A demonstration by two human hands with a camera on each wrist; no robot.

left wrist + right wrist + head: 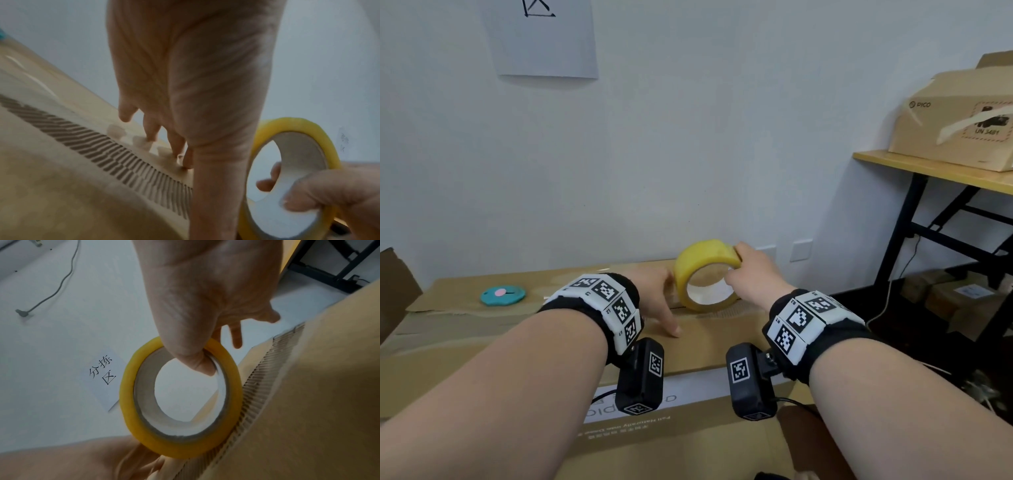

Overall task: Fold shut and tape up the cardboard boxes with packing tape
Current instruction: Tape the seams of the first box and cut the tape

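Nearest the camera, both forearms reach forward over the big cardboard box [698, 346], whose top flaps are already folded down so that the seam with its exposed corrugated edge runs left to right under the hands. That seam is probably where tape has to go, which would explain why both hands meet there.

The left hand [655, 298] lies low with its fingers [151, 129] nearly straight and spread, their tips pressing on the flap just beyond the seam, the thumb stretched along the near flap. It grips nothing; it seems to pin the flaps flat, and perhaps a loose tape end, though no free end can be made out.

Just to its right, the right hand [751, 270] holds the yellow tape roll [707, 274] on edge over the seam, its lower rim at the cardboard. The thumb hooks inside the core while the other fingers curl over the outer rim, a hold that would let the roll turn as it is drawn along.

Farther left on the same box top sits a teal round object [502, 295], well apart from the hands. Beyond, at right, another taped carton [941, 116] rests on a worktop [887, 161].
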